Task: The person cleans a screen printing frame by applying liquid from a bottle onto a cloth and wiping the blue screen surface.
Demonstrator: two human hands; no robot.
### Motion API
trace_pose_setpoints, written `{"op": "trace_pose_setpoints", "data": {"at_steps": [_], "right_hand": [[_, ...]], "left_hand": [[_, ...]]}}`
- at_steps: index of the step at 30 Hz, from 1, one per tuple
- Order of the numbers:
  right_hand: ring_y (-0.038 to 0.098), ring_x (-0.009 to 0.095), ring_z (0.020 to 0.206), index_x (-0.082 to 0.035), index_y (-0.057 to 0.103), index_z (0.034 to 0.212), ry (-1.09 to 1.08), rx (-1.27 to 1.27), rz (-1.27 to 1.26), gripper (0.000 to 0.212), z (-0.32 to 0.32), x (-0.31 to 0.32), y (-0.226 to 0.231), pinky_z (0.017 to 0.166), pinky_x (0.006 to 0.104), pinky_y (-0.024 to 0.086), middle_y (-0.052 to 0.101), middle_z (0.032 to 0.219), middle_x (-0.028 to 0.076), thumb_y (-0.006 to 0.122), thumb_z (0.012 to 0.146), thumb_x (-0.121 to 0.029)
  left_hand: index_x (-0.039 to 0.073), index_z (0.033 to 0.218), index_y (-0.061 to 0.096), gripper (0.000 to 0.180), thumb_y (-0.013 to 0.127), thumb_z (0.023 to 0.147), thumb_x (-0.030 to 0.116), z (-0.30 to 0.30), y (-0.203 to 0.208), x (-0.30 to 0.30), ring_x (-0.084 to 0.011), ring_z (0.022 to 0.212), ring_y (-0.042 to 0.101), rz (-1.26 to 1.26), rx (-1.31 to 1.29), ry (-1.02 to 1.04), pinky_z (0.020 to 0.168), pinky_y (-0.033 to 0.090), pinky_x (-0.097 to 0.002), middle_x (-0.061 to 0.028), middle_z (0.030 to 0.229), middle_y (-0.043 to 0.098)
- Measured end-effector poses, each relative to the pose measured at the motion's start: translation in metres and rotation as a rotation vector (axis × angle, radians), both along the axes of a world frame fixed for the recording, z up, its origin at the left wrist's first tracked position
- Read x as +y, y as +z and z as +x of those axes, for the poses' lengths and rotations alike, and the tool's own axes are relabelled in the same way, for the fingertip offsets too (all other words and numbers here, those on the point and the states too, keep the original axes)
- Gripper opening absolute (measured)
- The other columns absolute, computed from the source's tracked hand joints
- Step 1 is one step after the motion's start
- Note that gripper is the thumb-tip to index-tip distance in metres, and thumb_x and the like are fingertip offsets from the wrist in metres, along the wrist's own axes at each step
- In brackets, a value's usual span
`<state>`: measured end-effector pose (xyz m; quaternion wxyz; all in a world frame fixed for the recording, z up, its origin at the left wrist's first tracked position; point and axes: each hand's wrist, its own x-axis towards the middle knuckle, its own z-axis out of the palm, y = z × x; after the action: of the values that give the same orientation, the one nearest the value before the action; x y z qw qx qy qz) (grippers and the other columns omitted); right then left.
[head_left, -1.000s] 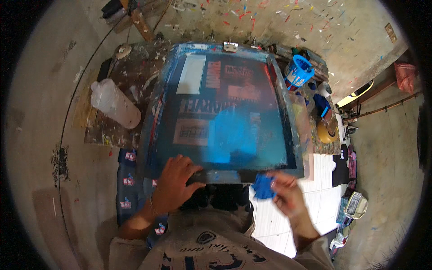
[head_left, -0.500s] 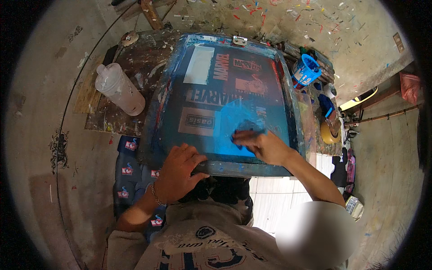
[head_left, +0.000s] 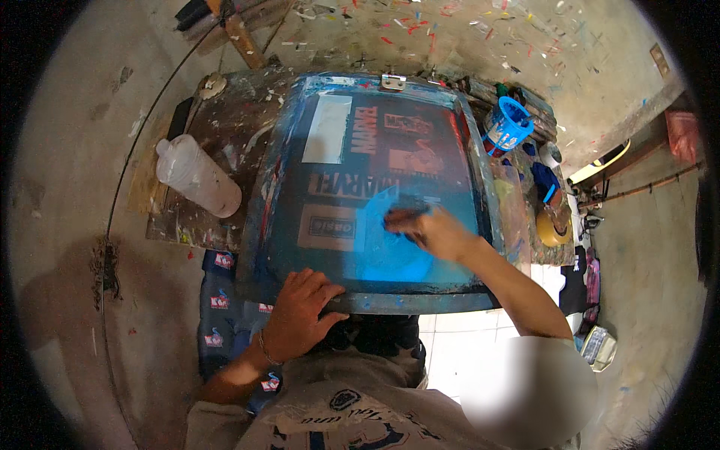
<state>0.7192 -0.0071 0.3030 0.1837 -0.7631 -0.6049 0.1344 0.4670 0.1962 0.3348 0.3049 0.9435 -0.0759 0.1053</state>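
Observation:
A screen-printing frame (head_left: 420, 301) lies on the worktable, its dark mesh bearing pale lettering and picture stencils. My left hand (head_left: 298, 309) holds the frame's near left rim, fingers over the inner side and thumb along the outer edge. On the right half of the mesh, my right hand (head_left: 442, 234) is closed round a dark, crumpled rag (head_left: 407, 215), partly hidden by the fingers and blurred. Bright blue light or colour (head_left: 390, 259) shows on the mesh around that hand. A metal hinge clamp (head_left: 393, 82) sits at the frame's far edge.
A cloudy plastic bottle (head_left: 199, 180) stands left of the frame. To the right are a blue plastic basket-like cup (head_left: 508, 126), a roll of tan tape (head_left: 553, 228) and a white roll (head_left: 550, 154). Dark printed fabric (head_left: 217, 300) hangs below the table's left side.
My right hand has moved the rag slightly away from me and left over the mesh. My left hand keeps its hold on the rim. The whole view has shifted a little.

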Motion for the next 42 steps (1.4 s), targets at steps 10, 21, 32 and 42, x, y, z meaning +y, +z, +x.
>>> {"op": "trace_pose_setpoints", "data": {"at_steps": [10, 21, 32, 42], "right_hand": [[0.063, 0.031, 0.110, -0.012, 0.066, 0.121, -0.046, 0.085, -0.003, 0.046, 0.013, 0.000, -0.003, 0.096, 0.0427, 0.050, 0.064, 0.124, 0.015, 0.058, 0.078, 0.003], [0.058, 0.011, 0.077, -0.007, 0.068, 0.116, -0.317, 0.812, 0.264, 0.030, -0.023, -0.064, 0.048, 0.065, 0.0280, 0.045, 0.069, 0.094, 0.007, 0.067, 0.087, -0.007], [0.060, 0.014, 0.059, -0.008, 0.074, 0.100, -1.091, 0.215, 0.292, 0.022, 0.156, -0.231, 0.059, 0.054, 0.0295, 0.047, 0.068, 0.076, 0.005, 0.074, 0.080, -0.016], [0.070, 0.027, 0.082, -0.008, 0.075, 0.093, -1.092, -0.200, -0.547, 0.031, 0.331, -0.283, 0.039, 0.068, 0.0403, 0.055, 0.072, 0.092, 0.015, 0.078, 0.071, -0.030]], "left_hand": [[0.003, 0.103, 0.064, 0.041, 0.081, 0.070, 0.019, -0.001, -0.007, -0.001, -0.0313, 0.093, 0.052, -0.005, 0.020, 0.001, 0.083, 0.040, -0.0426, -0.0125, 0.097, 0.054], [0.003, 0.103, 0.063, 0.042, 0.082, 0.068, 0.018, -0.002, -0.005, -0.011, -0.0342, 0.092, 0.053, -0.017, 0.129, 0.083, 0.085, 0.039, -0.0473, -0.0147, 0.095, 0.056], [0.007, 0.109, 0.065, 0.047, 0.081, 0.068, 0.023, -0.008, -0.040, 0.008, -0.0382, 0.101, 0.058, 0.101, 0.276, 0.135, 0.092, 0.045, -0.0517, -0.0166, 0.104, 0.063], [0.007, 0.116, 0.065, 0.039, 0.069, 0.082, 0.024, -0.018, -0.042, 0.002, -0.0391, 0.108, 0.060, 0.125, 0.332, 0.204, 0.092, 0.048, -0.0522, -0.0169, 0.116, 0.065]]}}
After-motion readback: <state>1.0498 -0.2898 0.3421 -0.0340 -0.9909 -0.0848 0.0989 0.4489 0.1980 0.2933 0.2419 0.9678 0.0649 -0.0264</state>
